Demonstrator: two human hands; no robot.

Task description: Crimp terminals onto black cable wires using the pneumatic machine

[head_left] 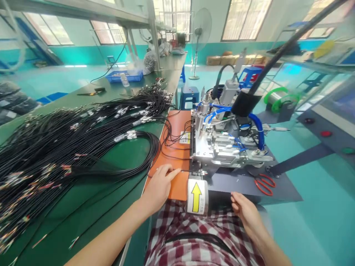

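My left hand [159, 186] lies over an orange plate [177, 188] with its thumb and fingers closed on a thin black cable [190, 170]. That cable runs right to a small metal end [203, 173] at the near edge of a machine with metal clamps and blue air tubes [230, 147]. My right hand [245, 208] hovers by the front edge of the machine's dark base [227, 181], its fingers curled together. Whatever it might hold is hidden. Between the hands sits a white cover with a yellow arrow [197, 195].
A large bundle of black cables [91, 144] with bare coloured ends covers the green table [130, 147] at left. Red-handled scissors [264, 184] lie on the base at right. A blue tray [124, 76] stands farther back. A thick black hose [277, 55] slants over the machine.
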